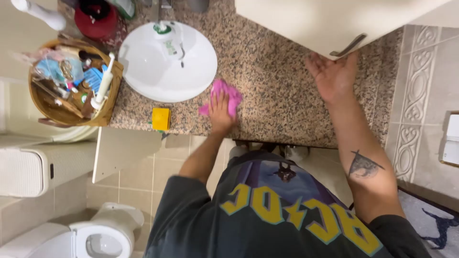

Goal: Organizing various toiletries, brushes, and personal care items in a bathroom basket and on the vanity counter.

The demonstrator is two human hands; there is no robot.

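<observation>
My left hand (221, 109) presses a pink cloth (228, 93) flat onto the speckled granite countertop (267, 71), just right of the white oval sink (162, 67). My right hand (333, 76) rests palm down on the counter further right, fingers spread and holding nothing. Its fingertips reach the lower edge of a cream cabinet door (306, 19) with a metal handle (348, 46).
A yellow sponge (161, 118) lies at the counter's front edge. A round wooden basket (71, 83) full of toiletries stands left of the sink, a red container (95, 21) behind it. On the floor are a toilet (91, 236), a white bin (28, 167) and tiles.
</observation>
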